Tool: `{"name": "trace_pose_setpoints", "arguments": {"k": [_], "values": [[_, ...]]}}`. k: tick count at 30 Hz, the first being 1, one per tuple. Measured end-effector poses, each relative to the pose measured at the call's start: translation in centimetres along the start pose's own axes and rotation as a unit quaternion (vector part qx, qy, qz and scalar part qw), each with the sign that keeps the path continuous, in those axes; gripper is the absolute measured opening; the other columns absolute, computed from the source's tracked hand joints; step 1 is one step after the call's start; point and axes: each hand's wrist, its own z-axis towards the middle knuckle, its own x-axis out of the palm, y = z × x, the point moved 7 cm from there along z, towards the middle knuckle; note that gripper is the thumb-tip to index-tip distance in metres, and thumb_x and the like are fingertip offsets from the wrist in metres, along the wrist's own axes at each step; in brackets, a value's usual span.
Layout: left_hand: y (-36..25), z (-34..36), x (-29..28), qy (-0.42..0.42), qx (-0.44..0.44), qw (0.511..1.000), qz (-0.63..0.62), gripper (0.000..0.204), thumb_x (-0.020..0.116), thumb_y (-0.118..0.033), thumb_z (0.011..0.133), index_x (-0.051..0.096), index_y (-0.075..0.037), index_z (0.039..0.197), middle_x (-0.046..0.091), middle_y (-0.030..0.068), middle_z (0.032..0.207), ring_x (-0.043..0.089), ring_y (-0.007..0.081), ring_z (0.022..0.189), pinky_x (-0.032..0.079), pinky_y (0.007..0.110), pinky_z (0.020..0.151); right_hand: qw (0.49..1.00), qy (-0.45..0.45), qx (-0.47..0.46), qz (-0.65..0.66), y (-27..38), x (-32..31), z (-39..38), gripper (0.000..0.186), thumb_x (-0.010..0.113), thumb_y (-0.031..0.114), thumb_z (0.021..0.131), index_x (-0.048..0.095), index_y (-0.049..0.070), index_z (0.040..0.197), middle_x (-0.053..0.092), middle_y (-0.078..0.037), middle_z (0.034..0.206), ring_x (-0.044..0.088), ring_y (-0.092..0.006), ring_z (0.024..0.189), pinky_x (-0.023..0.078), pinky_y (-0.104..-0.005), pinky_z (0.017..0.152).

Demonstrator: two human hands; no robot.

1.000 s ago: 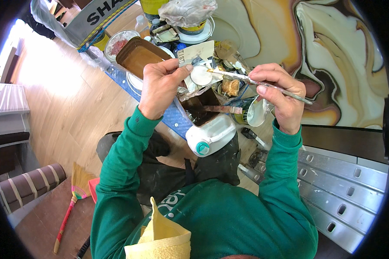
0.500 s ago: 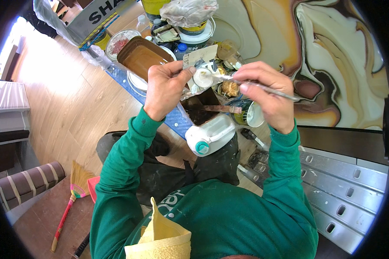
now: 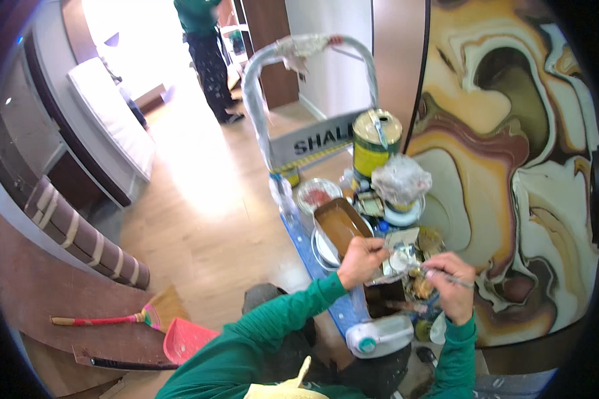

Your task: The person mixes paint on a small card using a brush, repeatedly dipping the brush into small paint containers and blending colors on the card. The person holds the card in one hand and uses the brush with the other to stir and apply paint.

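My left hand [image 3: 363, 261] is closed, pinching the edge of a small round container of white paint [image 3: 399, 259] above the crowded cart. My right hand [image 3: 451, 282] grips a thin paintbrush [image 3: 462, 282], its tip at the container. Beyond my left hand, a tray of brown paint [image 3: 343, 225] leans over a white bucket. Below the hands sits a dark tray [image 3: 383, 299] with a flat brush [image 3: 406, 306] across it. A white jug [image 3: 379, 336] with a teal cap stands nearest me.
The blue cart [image 3: 336, 307] has a wrapped handle [image 3: 251, 86] and a yellow-green can [image 3: 377, 143]. A swirl-patterned panel [image 3: 472, 179] rises at right. A broom [image 3: 160, 309] and red dustpan [image 3: 188, 340] lie at left. Another person [image 3: 209, 60] stands far off.
My view has tilted up and turned left, showing more of the room and the other person. Both hands keep their holds, with the paintbrush still close to the container.
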Motion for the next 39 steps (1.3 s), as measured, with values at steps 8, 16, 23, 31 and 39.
{"name": "trace_pose_setpoints", "arguments": {"k": [8,16,23,31,39], "values": [[0.6,-0.1,-0.3,0.014,-0.025,1.000,-0.012,0.015,0.067,-0.011,0.088,0.071,0.004,0.088,0.057,-0.0047,0.065,0.046,0.0030,0.059,0.040,0.024,0.051,0.999,0.005,-0.013,0.033,-0.2,0.2,-0.4,0.018,0.065,0.003,0.071,0.071,-0.003,0.086,0.068,-0.013,0.083,0.065,-0.0199,0.075,0.050,-0.0291,0.069],[0.5,-0.3,-0.1,0.008,-0.029,0.998,-0.057,0.016,0.066,-0.009,0.087,0.068,0.006,0.085,0.054,-0.0048,0.064,0.043,0.0028,0.061,0.040,0.026,0.051,0.999,0.047,-0.020,0.017,0.2,0.9,-0.6,0.016,0.067,0.005,0.072,0.071,-0.002,0.085,0.068,-0.013,0.082,0.065,-0.0205,0.074,0.050,-0.0304,0.068],[1.2,-0.4,0.0,0.007,-0.035,0.999,-0.042,0.015,0.066,-0.009,0.088,0.070,0.006,0.090,0.060,-0.0042,0.069,0.047,0.0025,0.062,0.041,0.024,0.052,1.000,0.017,-0.005,0.014,0.0,0.5,-0.7,0.015,0.066,0.006,0.072,0.071,-0.001,0.084,0.068,-0.013,0.082,0.066,-0.0215,0.074,0.051,-0.0306,0.068],[0.9,-0.5,-0.1,0.015,-0.017,1.000,-0.005,0.016,0.066,-0.010,0.088,0.068,0.006,0.085,0.057,-0.0037,0.066,0.046,0.0035,0.062,0.041,0.026,0.053,0.999,0.047,-0.026,-0.001,0.5,0.7,-0.9,0.017,0.066,0.005,0.072,0.071,-0.002,0.087,0.067,-0.013,0.082,0.065,-0.0200,0.074,0.050,-0.0290,0.068],[0.7,-0.5,0.0,0.003,-0.030,0.999,-0.045,0.015,0.065,-0.009,0.088,0.068,0.006,0.086,0.057,-0.0031,0.067,0.046,0.0037,0.063,0.042,0.026,0.054,0.999,0.027,-0.011,0.025,0.3,0.6,-0.8,0.013,0.065,0.002,0.073,0.070,-0.003,0.085,0.067,-0.012,0.081,0.063,-0.0177,0.073,0.048,-0.0282,0.067]]}}
